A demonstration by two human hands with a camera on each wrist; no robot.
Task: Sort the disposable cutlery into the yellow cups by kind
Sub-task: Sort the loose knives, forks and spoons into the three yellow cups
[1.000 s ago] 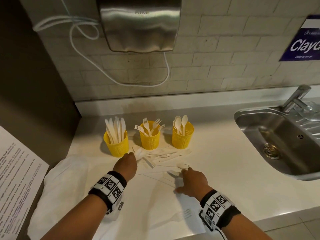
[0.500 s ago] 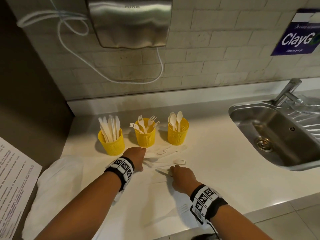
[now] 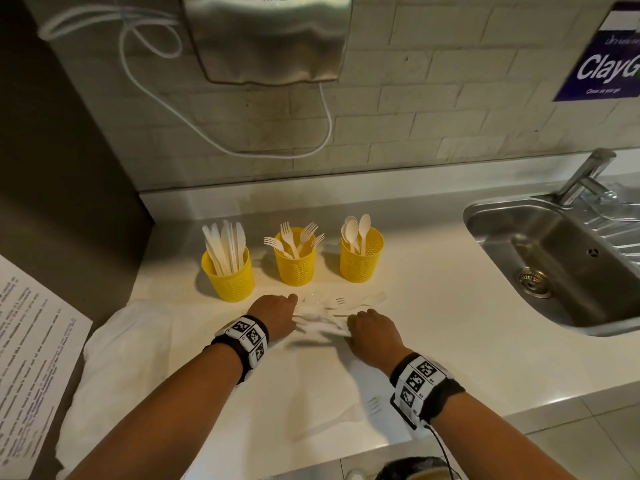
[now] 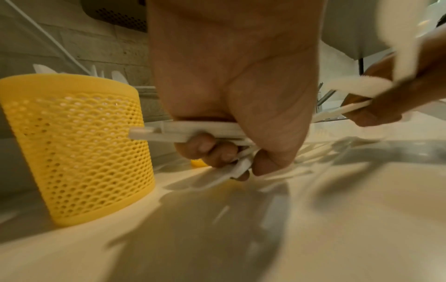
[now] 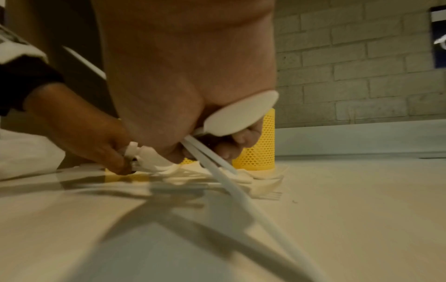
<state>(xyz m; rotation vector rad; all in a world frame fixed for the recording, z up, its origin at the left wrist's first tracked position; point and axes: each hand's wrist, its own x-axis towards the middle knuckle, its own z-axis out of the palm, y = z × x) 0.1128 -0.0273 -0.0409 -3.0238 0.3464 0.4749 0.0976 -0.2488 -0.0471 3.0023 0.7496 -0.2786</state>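
Three yellow mesh cups stand in a row on the counter: the left cup (image 3: 229, 277) holds knives, the middle cup (image 3: 295, 261) forks, the right cup (image 3: 361, 258) spoons. A heap of loose white cutlery (image 3: 332, 308) lies in front of them. My left hand (image 3: 275, 315) rests at the heap's left end, its fingers (image 4: 224, 152) curled round several white handles (image 4: 193, 131). My right hand (image 3: 372, 332) sits at the heap's near right, gripping a white spoon (image 5: 241, 114) and long handles (image 5: 217, 166). One fork (image 3: 372, 405) lies alone near the front edge.
A steel sink (image 3: 554, 258) with a tap (image 3: 585, 178) is set into the counter at the right. A white cloth (image 3: 117, 358) and a printed sheet (image 3: 31, 344) lie to the left. A hand dryer (image 3: 266, 36) hangs on the brick wall.
Both hands have moved forward and closer together onto the heap. Each now grips several pieces, where a second ago the right hand lay flat further back.
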